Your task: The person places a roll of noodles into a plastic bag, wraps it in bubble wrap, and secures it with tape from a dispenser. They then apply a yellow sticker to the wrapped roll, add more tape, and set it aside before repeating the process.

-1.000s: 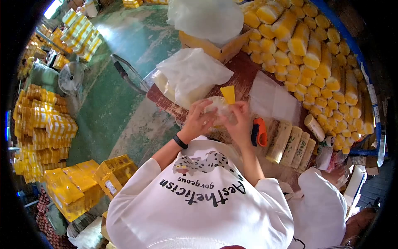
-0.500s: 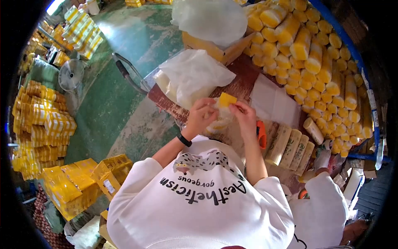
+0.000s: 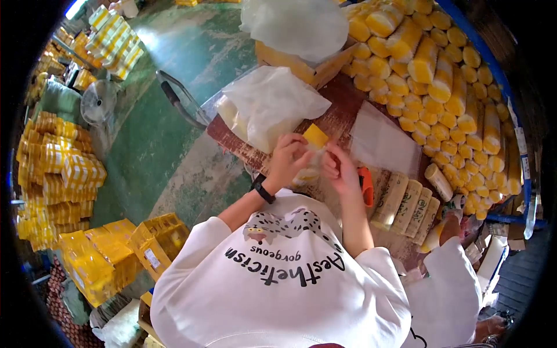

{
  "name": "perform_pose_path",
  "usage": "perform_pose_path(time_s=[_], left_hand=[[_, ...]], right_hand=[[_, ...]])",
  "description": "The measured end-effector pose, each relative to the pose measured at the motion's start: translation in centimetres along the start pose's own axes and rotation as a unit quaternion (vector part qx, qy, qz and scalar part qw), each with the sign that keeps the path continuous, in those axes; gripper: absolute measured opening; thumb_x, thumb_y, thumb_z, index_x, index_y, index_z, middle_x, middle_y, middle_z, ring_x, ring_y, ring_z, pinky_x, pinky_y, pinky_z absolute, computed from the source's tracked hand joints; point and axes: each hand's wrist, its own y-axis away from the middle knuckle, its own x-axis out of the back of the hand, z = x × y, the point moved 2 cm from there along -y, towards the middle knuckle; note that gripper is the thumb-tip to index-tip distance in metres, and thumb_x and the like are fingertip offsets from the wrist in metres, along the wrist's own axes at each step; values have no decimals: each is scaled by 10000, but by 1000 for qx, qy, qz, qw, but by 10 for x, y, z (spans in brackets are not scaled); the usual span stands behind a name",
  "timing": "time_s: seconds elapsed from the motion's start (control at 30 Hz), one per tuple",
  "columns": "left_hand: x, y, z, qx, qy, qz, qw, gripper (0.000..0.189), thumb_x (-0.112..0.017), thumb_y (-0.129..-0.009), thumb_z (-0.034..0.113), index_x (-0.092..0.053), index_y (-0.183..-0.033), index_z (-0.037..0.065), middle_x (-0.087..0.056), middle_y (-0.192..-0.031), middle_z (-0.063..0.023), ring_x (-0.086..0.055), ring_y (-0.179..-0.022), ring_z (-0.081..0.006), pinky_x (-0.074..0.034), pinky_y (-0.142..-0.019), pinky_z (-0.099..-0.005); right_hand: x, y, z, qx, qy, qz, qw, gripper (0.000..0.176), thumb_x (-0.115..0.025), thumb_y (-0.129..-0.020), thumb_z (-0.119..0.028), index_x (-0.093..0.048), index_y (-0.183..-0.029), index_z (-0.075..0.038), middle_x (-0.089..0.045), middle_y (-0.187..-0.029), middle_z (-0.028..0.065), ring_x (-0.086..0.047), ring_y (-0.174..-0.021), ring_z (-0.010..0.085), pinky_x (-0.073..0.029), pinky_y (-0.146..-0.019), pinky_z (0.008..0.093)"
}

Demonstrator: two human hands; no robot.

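Observation:
Over the table in front of my chest, a small yellow square sheet sits between my two hands. My right hand is closed, its fingertips pinching at the lower right corner of the sheet. My left hand has its fingers curled, with the index fingertip right at the sheet's left edge; I cannot tell what it pinches. Pale, see-through material with yellow patches lies below, partly hidden by my hands. A white plastic bag is just beyond my left hand.
Wrapped cream-coloured packs with green print stand in a row at right, beside an orange-handled tool. A clear flat sheet lies farther back. Yellow-ended rolls are piled high beyond. A co-worker's white sleeve is close on my right.
The yellow sheet has tilted and shifted slightly down. My right hand has turned, and my left hand has moved a little closer to the sheet. The co-worker's arm has moved forward.

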Motion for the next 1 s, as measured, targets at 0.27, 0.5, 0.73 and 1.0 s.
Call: perform_pose_path(time_s=[0.27, 0.5, 0.73, 1.0], left_hand=[[-9, -4, -2, 40, 42, 26, 998, 196, -705, -756, 111, -590, -843, -22, -479, -836, -106, -445, -841, -269, -376, -737, -328], [-13, 2, -5, 17, 6, 47, 999, 214, -720, -713, 44, -614, -889, -14, -563, -893, -107, -494, -854, -293, -417, -743, -340], [-10, 2, 0, -33, -6, 36, 999, 207, -724, -713, 49, -612, -875, -13, -570, -876, -111, -491, -846, -288, -417, -732, -352], [-10, 1, 2, -32, -22, 18, 999, 185, -737, -695, 65, -586, -785, 8, -564, -848, -92, -493, -842, -284, -419, -729, -352]], right_hand=[[-9, 1, 4, -8, -40, 12, 999, 431, -523, -927, -296, -372, -556, -137, -333, -486, -43, -284, -374, 61, -224, -347, 189], [1, 7, 0, -79, -319, -128, 936, 295, -435, -967, -221, -539, -985, 55, -311, -494, -46, -279, -391, 51, -212, -352, 198], [1, 16, 0, -72, -360, -110, 924, 436, -428, -975, -235, -470, -1153, 161, -299, -477, -42, -241, -377, 44, -173, -333, 200], [6, 18, 7, -39, -334, -72, 939, 389, -448, -972, -262, -516, -1117, 93, -285, -469, -47, -229, -373, 43, -178, -332, 188]])
